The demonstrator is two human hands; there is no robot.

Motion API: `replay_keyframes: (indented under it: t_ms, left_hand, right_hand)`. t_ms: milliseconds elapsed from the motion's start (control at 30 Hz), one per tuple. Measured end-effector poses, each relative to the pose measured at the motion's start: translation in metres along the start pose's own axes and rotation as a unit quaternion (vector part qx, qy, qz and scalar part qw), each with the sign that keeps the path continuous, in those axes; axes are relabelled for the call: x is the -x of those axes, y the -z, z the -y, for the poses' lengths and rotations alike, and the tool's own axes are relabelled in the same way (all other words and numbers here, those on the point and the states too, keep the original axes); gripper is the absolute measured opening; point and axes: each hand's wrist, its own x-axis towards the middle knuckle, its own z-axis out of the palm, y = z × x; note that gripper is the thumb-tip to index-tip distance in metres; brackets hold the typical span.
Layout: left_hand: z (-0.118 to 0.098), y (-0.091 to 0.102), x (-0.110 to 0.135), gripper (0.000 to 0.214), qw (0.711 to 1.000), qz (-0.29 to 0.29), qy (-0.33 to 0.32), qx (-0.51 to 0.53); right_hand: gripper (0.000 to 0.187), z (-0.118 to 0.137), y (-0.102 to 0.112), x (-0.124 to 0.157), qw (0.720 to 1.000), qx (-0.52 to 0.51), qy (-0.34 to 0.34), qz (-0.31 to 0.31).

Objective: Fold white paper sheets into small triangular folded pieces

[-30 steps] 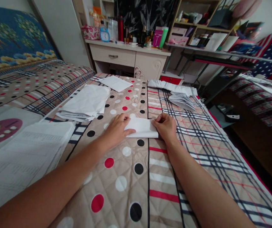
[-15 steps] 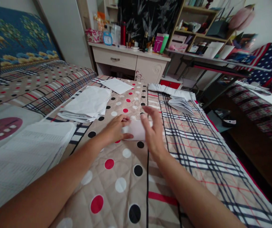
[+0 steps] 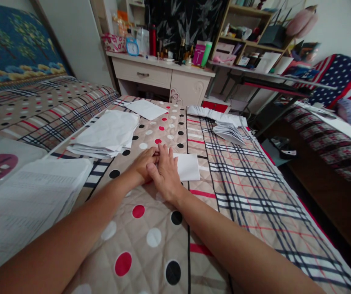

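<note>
On the spotted part of the bed cover lies a folded white sheet of paper (image 3: 189,167), its right part in plain sight. My right hand (image 3: 166,173) lies flat over the paper's left part, fingers stretched out and thumb toward the left hand. Close beside it, my left hand (image 3: 144,163) is at the paper's left end with its fingers bent and closed; its fingertips and thumb are largely hidden behind the right hand.
Left of my hands are a stack of white papers (image 3: 108,130) and a pile of printed sheets (image 3: 37,204). A single white sheet (image 3: 147,109) lies farther back. Folded papers (image 3: 229,132) and a long white row of folded papers (image 3: 212,114) are at the back right.
My right hand has come down from above the paper's right side and moved left, onto its left part beside my left hand. The camera view has shifted slightly.
</note>
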Motion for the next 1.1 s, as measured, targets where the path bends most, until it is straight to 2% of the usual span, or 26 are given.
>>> replay_keyframes:
  t_ms: [100,267,400,467,567,633,667,733,800,833,933,1100]
  left_hand:
    - [0.002,0.003,0.002,0.036,1.000,0.019,-0.024,-0.005]
    - [0.004,0.003,0.003,0.061,0.999,0.015,-0.033,0.013]
    - [0.002,0.007,0.003,0.069,1.000,0.022,-0.007,0.000]
    - [-0.004,0.014,0.002,0.069,0.999,0.036,0.000,-0.017]
    - [-0.032,0.023,0.004,0.055,0.995,0.053,0.012,-0.086]
    - [-0.064,0.022,0.008,0.033,0.988,0.049,0.023,-0.144]
    - [-0.081,0.018,0.010,0.032,0.987,0.062,0.001,-0.147]
    - [-0.112,0.004,0.016,0.049,0.987,0.105,-0.046,-0.113]
    - [-0.131,-0.011,0.022,0.074,0.986,0.131,-0.021,-0.103]
    - [-0.135,-0.016,0.025,0.080,0.986,0.133,-0.012,-0.104]
    - [-0.126,-0.017,0.035,0.095,0.985,0.141,-0.018,-0.102]
    - [-0.089,0.012,0.056,0.099,0.978,0.161,-0.001,-0.135]
  right_hand:
    - [0.088,-0.003,0.007,0.004,0.998,0.052,0.009,0.030]
    - [0.090,-0.024,0.028,0.015,0.985,0.167,-0.002,0.052]
    - [0.081,-0.049,0.052,0.027,0.957,0.286,-0.006,0.049]
    - [0.070,-0.060,0.062,0.033,0.941,0.337,-0.015,0.032]
    - [0.062,-0.071,0.069,0.037,0.928,0.373,-0.019,0.006]
    - [0.062,-0.074,0.069,0.038,0.924,0.381,-0.016,-0.006]
    - [0.062,-0.075,0.068,0.038,0.923,0.384,-0.012,-0.009]
    - [0.062,-0.078,0.066,0.038,0.922,0.388,0.000,-0.012]
    - [0.062,-0.079,0.066,0.038,0.920,0.391,0.010,-0.015]
    - [0.061,-0.080,0.066,0.038,0.920,0.391,0.013,-0.017]
    - [0.060,-0.079,0.066,0.038,0.923,0.384,0.005,-0.023]
    - [0.060,-0.078,0.066,0.038,0.928,0.373,0.003,-0.021]
